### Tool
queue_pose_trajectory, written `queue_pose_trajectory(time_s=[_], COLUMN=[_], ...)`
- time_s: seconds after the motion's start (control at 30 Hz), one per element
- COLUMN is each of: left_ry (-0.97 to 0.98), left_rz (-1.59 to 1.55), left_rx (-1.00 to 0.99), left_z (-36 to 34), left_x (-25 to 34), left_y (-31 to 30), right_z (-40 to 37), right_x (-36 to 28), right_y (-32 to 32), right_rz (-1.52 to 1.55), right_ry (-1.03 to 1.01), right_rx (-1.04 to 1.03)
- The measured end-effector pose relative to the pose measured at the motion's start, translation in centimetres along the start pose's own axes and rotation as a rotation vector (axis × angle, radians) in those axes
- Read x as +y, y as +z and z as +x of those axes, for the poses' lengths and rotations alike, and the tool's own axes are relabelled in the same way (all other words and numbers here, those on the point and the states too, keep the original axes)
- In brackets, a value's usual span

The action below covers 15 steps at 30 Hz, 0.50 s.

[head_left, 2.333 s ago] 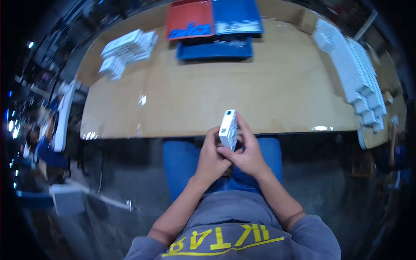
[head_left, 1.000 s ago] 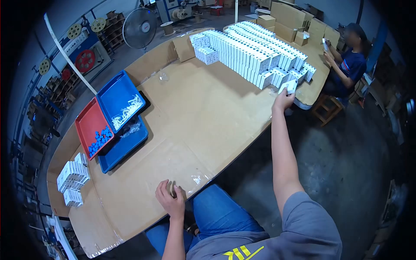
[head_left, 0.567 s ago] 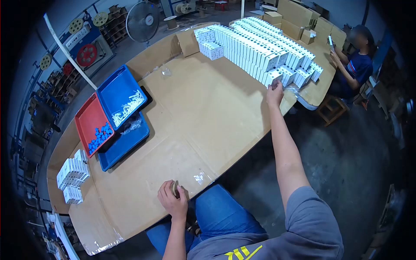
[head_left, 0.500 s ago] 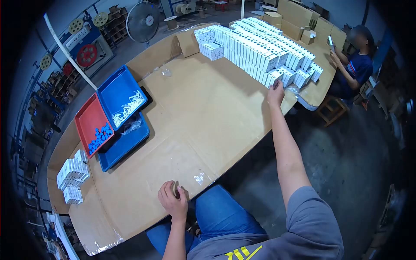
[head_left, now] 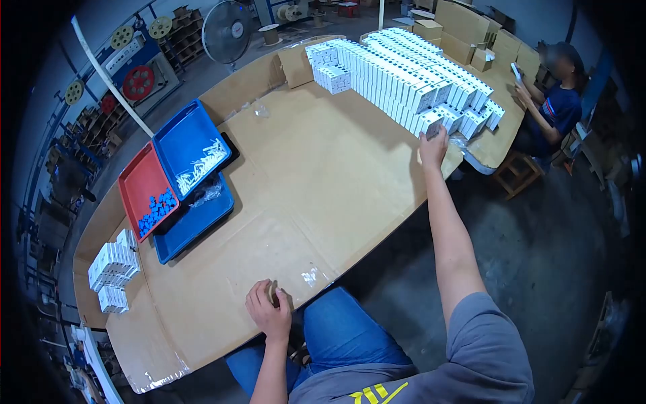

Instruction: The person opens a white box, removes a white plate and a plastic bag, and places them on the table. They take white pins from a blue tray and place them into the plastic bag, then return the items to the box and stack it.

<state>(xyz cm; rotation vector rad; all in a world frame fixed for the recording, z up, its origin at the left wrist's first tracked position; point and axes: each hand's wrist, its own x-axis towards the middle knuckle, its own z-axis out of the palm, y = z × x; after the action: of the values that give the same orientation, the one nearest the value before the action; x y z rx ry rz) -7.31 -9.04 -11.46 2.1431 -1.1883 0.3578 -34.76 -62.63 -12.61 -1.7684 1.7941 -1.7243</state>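
My right hand [head_left: 434, 146] reaches to the near end of a long stack of white rectangular plastic pieces [head_left: 383, 84] with small dark openings. Its fingers are closed on the end white plastic piece [head_left: 431, 125], which still sits against its neighbours. My left hand [head_left: 269, 311] rests at the table's near edge, fingers loosely curled and the thumb apart, with nothing visible in it. Bare cardboard surface lies around that hand.
A blue tray [head_left: 188, 135] with small white parts and a red tray [head_left: 138, 185] with small blue parts overlap another blue tray [head_left: 195, 232]. White pieces [head_left: 114, 269] are stacked at the left. A co-worker [head_left: 562, 101] sits at the right, holding a white object.
The view has shifted slightly. My right hand stays at the end of the stack, its fingers on the end piece. My left hand has barely moved.
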Motion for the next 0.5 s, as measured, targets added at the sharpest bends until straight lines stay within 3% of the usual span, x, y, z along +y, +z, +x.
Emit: queue_pose_trajectory(time_s=[0.07, 0.17, 0.5], left_ry=[0.001, 0.008, -0.002], left_rz=[-0.001, 0.006, 0.005], left_rx=[-0.006, -0.006, -0.007], left_z=[0.0, 0.0, 0.1], left_x=[-0.1, -0.2, 0.0], left_y=[0.1, 0.1, 0.1], right_z=[0.1, 1.5, 5.0], right_x=[-1.5, -3.6, -5.2], right_y=[-0.7, -0.9, 2.3], right_rz=[-0.046, -0.061, -0.150], right_ry=[-0.125, -0.208, -0.188], right_rx=[0.084, 0.026, -0.079])
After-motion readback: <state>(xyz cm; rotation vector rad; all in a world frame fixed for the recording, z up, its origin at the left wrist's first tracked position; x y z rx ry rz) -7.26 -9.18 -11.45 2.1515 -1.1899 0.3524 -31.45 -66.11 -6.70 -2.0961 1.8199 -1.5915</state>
